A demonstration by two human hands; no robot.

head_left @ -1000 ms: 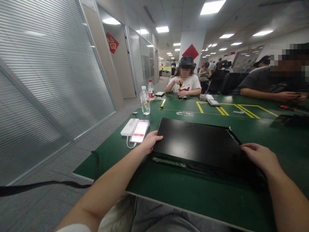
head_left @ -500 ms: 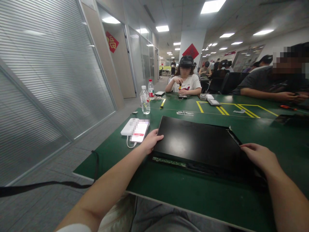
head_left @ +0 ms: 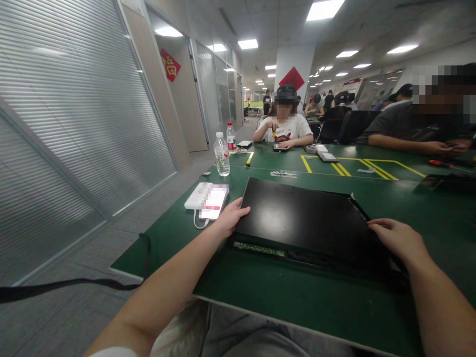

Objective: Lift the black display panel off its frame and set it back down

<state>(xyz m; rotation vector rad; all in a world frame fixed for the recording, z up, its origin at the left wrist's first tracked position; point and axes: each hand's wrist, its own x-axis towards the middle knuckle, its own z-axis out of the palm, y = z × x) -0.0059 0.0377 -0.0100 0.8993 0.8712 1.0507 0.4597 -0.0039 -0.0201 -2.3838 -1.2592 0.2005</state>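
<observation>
A flat black panel lies on the green table in front of me, with a strip of green circuit board showing along its near edge. My left hand grips the panel's left edge, thumb on top. My right hand holds the panel's right edge, fingers curled over it.
A white power bank with a phone on it lies left of the panel. Two water bottles stand further back. Yellow tape lines mark the table. Other people sit at the far end and on the right.
Both hands stay on the panel's edges. The view has shifted slightly; nothing else has visibly moved.
</observation>
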